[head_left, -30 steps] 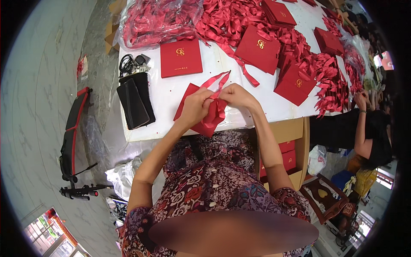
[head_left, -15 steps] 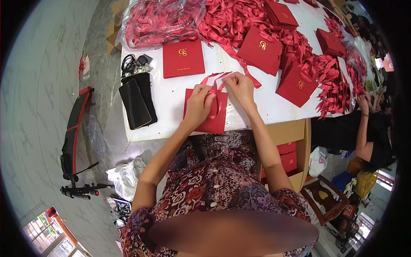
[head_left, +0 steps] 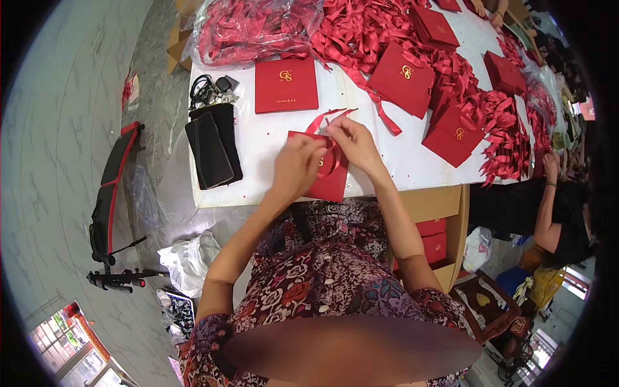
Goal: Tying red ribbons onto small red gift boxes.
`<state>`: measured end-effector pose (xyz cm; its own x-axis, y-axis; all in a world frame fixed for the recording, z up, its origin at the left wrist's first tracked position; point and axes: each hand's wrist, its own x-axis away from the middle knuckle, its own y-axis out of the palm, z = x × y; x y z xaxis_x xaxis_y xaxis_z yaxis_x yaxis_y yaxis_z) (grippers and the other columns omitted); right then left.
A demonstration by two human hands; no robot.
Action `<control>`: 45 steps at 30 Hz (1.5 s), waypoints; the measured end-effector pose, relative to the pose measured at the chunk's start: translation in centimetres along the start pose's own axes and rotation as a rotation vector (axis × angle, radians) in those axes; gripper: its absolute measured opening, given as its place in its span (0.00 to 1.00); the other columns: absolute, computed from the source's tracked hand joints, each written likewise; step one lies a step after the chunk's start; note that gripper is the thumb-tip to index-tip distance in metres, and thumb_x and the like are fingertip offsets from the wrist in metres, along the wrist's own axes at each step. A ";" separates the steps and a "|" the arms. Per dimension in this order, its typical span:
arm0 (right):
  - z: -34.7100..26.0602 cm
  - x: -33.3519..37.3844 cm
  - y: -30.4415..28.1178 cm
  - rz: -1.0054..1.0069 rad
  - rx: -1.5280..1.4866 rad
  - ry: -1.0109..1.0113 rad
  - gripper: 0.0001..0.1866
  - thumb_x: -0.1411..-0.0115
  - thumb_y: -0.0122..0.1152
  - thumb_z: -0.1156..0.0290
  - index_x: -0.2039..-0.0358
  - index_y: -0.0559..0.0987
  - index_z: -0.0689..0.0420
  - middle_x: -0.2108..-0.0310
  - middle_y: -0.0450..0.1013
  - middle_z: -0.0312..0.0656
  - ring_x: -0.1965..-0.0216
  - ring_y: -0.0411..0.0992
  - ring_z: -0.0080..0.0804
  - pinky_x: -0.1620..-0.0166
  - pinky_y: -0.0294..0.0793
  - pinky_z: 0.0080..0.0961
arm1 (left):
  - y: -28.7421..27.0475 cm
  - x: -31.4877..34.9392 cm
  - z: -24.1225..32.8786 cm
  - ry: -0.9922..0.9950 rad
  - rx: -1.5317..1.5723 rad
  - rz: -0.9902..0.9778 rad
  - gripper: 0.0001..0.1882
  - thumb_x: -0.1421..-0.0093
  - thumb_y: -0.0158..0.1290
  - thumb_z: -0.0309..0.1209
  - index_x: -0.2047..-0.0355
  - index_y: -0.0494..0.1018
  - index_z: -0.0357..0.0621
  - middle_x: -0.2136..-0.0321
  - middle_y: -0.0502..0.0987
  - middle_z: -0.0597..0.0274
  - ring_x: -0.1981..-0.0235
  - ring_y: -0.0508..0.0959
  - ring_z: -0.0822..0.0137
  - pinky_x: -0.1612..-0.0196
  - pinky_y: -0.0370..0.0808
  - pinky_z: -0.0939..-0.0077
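Note:
A small red paper gift bag (head_left: 332, 188) with a gold mark lies flat at the table's front edge, before me. My left hand (head_left: 298, 166) covers its upper left part, fingers curled in near the top edge and slightly smeared; whatever they grip is hidden. Just above the bag's right top corner, my right hand (head_left: 356, 145) pinches a narrow red ribbon (head_left: 316, 124) between thumb and fingertips. One ribbon end reaches up and right past the fingertips. Part of the ribbon loops down over the bag's front, next to the left fingertips.
Another red bag (head_left: 287, 87) lies beyond my hands. To the left are a black phone (head_left: 211, 151) and keys (head_left: 222, 87). Red ribbons (head_left: 361, 39) heap at the back, with more bags (head_left: 403, 79) at right. An open carton (head_left: 432, 201) stands below the table; a co-worker's arm (head_left: 549, 206) is far right.
My left hand has drawn slightly nearer me, and its fingers have turned inward at the bag's top. The ribbon between my hands has shifted. The whole view has moved slightly.

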<state>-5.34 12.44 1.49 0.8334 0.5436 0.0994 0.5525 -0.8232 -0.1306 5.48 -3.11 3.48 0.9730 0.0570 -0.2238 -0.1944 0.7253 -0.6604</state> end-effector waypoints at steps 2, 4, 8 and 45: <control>-2.1 0.9 0.3 -0.034 0.151 0.005 0.13 0.36 0.60 0.62 0.65 0.79 0.61 0.76 0.75 0.41 0.74 0.73 0.27 0.68 0.71 0.26 | -1.4 -0.1 -0.8 -0.053 -0.171 0.175 0.17 0.42 0.58 0.28 0.51 0.76 0.44 0.57 0.75 0.53 0.58 0.76 0.51 0.56 0.75 0.62; -2.7 1.7 0.9 -0.060 0.304 0.011 0.12 0.36 0.58 0.63 0.65 0.79 0.60 0.76 0.76 0.45 0.73 0.76 0.35 0.67 0.73 0.31 | -1.9 -0.1 -2.5 -0.088 -0.264 0.137 0.22 0.46 0.61 0.27 0.49 0.74 0.45 0.53 0.72 0.52 0.56 0.75 0.50 0.55 0.75 0.62; -2.4 2.2 3.0 -0.082 0.637 -0.084 0.11 0.40 0.57 0.64 0.69 0.79 0.59 0.71 0.78 0.52 0.67 0.77 0.51 0.63 0.75 0.46 | -1.6 -0.4 -3.3 -0.046 -0.169 0.009 0.21 0.49 0.61 0.23 0.53 0.74 0.44 0.55 0.71 0.52 0.57 0.75 0.50 0.56 0.75 0.62; -1.5 -0.1 -0.2 -0.093 0.571 -0.103 0.13 0.40 0.61 0.64 0.73 0.81 0.61 0.74 0.76 0.47 0.69 0.76 0.44 0.65 0.73 0.34 | 0.0 -1.5 -1.3 0.073 0.103 0.046 0.10 0.47 0.63 0.23 0.65 0.76 0.40 0.70 0.73 0.57 0.72 0.74 0.62 0.69 0.71 0.69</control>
<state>-5.54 12.35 3.03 0.7620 0.6461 0.0429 0.5177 -0.5680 -0.6398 3.92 -4.06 2.92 0.9508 0.0445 -0.3065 -0.2214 0.7896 -0.5723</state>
